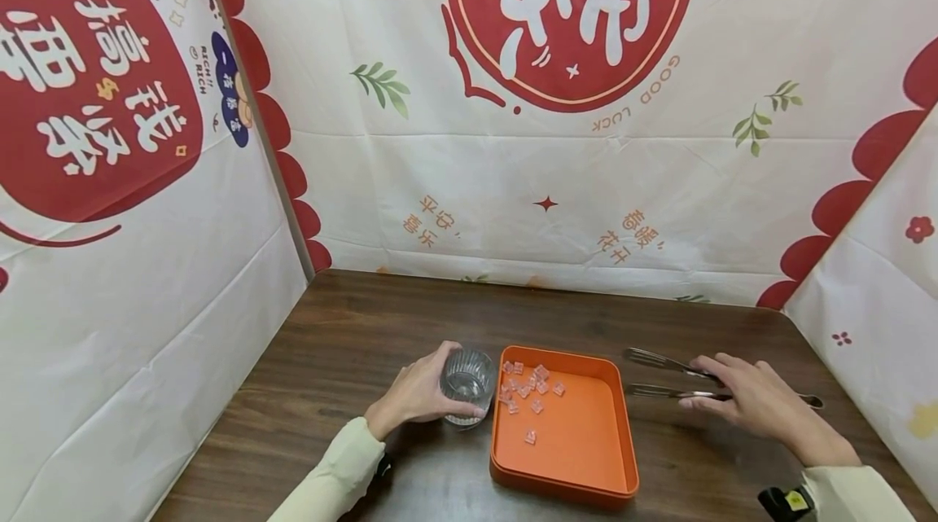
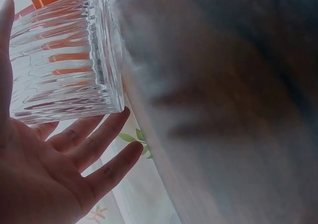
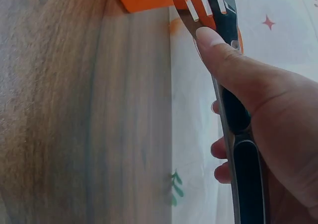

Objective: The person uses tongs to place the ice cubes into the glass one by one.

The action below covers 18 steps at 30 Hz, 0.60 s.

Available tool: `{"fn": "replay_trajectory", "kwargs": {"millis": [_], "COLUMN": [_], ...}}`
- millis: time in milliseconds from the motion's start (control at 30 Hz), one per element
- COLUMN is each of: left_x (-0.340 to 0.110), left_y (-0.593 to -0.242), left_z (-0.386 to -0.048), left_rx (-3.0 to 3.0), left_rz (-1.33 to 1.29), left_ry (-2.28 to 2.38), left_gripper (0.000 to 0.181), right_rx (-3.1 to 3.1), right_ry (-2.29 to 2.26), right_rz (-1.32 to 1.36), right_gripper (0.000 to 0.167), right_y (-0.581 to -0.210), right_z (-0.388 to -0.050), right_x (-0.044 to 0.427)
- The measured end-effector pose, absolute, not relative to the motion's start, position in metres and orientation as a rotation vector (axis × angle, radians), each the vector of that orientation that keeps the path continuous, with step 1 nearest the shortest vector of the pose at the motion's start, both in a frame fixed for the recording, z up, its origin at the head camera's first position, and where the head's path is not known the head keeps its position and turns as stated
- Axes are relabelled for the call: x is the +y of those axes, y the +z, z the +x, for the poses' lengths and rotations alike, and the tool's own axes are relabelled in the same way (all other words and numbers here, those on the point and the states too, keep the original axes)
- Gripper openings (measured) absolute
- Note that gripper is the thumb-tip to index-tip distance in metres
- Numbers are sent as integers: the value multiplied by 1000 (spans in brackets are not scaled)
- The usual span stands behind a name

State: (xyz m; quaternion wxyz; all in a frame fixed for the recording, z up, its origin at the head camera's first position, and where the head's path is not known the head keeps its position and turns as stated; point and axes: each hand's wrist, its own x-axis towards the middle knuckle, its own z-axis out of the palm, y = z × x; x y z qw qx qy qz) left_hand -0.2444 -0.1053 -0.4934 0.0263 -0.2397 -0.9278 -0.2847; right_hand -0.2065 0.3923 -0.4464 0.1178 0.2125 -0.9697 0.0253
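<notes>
A clear ribbed glass (image 1: 469, 375) stands on the table just left of an orange tray (image 1: 579, 445). My left hand (image 1: 418, 393) holds it, with the thumb on the near side and fingers round the far side; its ribbed wall (image 2: 64, 65) also fills the upper left of the left wrist view. Several small clear pinkish cubes (image 1: 537, 405) lie in the tray, mostly in its far left part. To the right of the tray, my right hand (image 1: 758, 398) grips metal tongs (image 1: 659, 360), their two arms spread apart and pointing left toward the tray.
A dark wooden table (image 1: 410, 314) carries everything. Printed white cloth (image 1: 542, 172) hangs behind the table, with more cloth panels along the left and right sides. The tray has a low raised rim.
</notes>
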Motion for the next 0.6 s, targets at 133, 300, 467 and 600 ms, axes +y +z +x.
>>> {"fn": "replay_trajectory", "kwargs": {"millis": [133, 300, 467, 600], "left_x": [-104, -103, -102, -102], "left_y": [-494, -495, -497, -498], "left_z": [-245, -246, -247, -248], "left_rx": [-2873, -2864, -2840, -2829], "left_rz": [-730, -741, -762, -776], "left_ry": [-905, -942, -999, -1017], "left_gripper": [102, 101, 101, 100], "right_rx": [-2819, -2770, -2763, -2753], "right_ry": [61, 54, 74, 98], "right_rz": [625, 643, 658, 667], "right_gripper": [49, 50, 52, 51], "right_y": [-441, -435, -430, -427], "right_z": [-205, -202, -200, -199], "right_x": [391, 384, 374, 365]}}
